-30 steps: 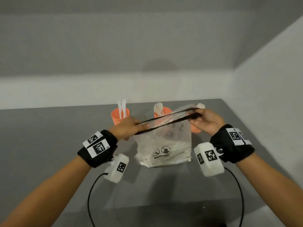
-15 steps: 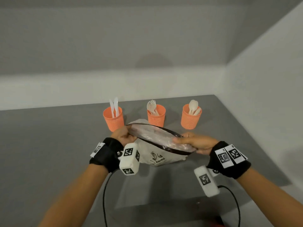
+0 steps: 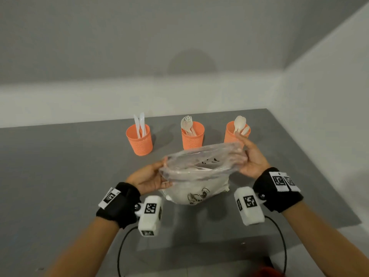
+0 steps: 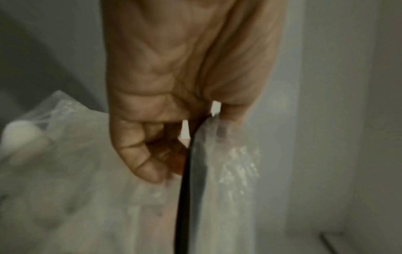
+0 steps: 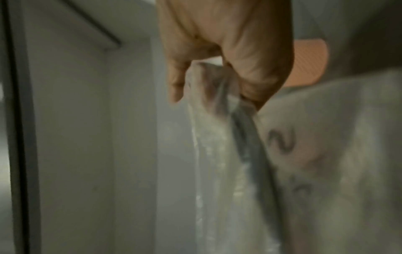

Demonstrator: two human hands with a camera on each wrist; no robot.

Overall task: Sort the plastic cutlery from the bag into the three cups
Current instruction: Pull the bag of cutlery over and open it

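Note:
A clear plastic bag [image 3: 199, 188] with white cutlery inside stands on the grey table, its mouth pulled wide. My left hand [image 3: 148, 176] grips the left side of the rim, and my right hand [image 3: 250, 160] grips the right side. The left wrist view shows my fingers pinching the bag [image 4: 217, 171] at its dark rim strip. In the right wrist view my fingers curl round the bag [image 5: 217, 120]. Behind stand three orange cups: the left cup [image 3: 139, 141] holds knives, the middle cup [image 3: 192, 137] forks, the right cup [image 3: 231, 134] spoons.
The grey table [image 3: 60, 176] ends at a white wall behind the cups and another wall on the right. Black cables [image 3: 121, 248] hang from my wrist cameras near the front edge.
The bag's mouth, stretched flat a second ago, has been spread open into a wide oval. Both hands turned palm-in on the rim, and the bag now sits lower, below the cups.

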